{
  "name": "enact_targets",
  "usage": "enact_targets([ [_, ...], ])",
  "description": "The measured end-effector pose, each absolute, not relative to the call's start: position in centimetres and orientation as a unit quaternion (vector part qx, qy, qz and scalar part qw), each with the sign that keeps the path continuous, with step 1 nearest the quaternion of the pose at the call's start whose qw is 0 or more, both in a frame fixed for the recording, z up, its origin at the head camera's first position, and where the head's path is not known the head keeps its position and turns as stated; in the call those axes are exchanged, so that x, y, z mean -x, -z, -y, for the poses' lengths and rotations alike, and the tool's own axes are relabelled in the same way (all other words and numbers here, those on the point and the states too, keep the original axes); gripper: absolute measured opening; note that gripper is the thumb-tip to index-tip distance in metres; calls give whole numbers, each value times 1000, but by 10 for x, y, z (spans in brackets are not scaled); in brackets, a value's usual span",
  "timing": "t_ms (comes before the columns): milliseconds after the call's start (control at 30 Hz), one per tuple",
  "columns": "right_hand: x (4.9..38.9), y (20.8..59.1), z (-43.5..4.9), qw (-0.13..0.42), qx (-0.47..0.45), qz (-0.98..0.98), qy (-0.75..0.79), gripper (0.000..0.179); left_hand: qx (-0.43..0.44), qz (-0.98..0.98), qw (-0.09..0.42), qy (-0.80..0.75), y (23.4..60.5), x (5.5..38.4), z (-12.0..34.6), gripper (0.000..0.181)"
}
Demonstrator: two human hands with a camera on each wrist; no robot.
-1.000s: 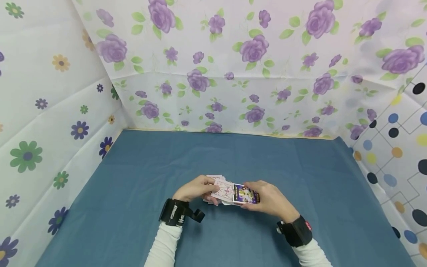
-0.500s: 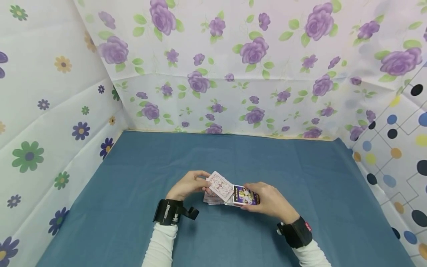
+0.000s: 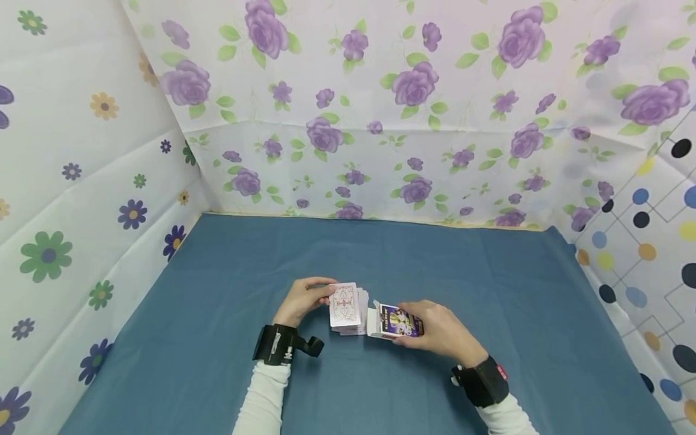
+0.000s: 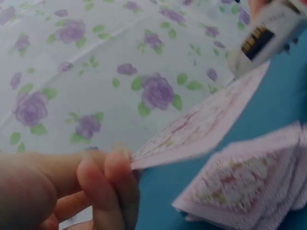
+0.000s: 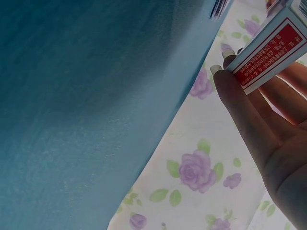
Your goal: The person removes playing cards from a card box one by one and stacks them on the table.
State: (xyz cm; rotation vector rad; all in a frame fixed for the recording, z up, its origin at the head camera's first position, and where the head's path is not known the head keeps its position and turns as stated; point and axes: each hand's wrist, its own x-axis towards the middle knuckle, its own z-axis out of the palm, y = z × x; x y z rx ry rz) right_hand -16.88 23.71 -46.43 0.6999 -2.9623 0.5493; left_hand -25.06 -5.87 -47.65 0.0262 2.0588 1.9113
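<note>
In the head view my left hand (image 3: pixel 300 302) pinches a playing card (image 3: pixel 344 306) by its left edge, its pink patterned back facing up. The left wrist view shows that card tilted above a loose pile of cards (image 4: pixel 240 184), with thumb and fingertips at its near corner. The pile lies uneven on the blue cloth, partly covered by the held card in the head view. My right hand (image 3: pixel 439 329) grips a purple and white card box (image 3: pixel 399 321) just right of the pile. Its white flap (image 3: pixel 373 322) stands out toward the cards. Red print marks the box's side (image 5: pixel 268 60).
A blue cloth (image 3: pixel 348 386) covers the table. Floral sheets (image 3: pixel 348 109) hang behind it, with a daisy-patterned sheet (image 3: pixel 98 199) at the left and a dotted one (image 3: pixel 641 254) at the right. Black straps sit on both wrists.
My left hand has drawn the playing card leftward off the box flap and over the pile, turning it more upright in view. My right hand and the box stay nearly in place.
</note>
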Motion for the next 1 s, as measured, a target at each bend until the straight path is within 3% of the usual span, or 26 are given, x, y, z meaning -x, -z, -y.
enact_targets([
  [367, 170, 468, -241, 30, -234, 955, -178, 66, 28, -755, 96, -648, 496, 254, 50, 28],
  [1000, 168, 472, -242, 10, -225, 957, -181, 66, -21, -872, -34, -488, 503, 245, 29, 18],
])
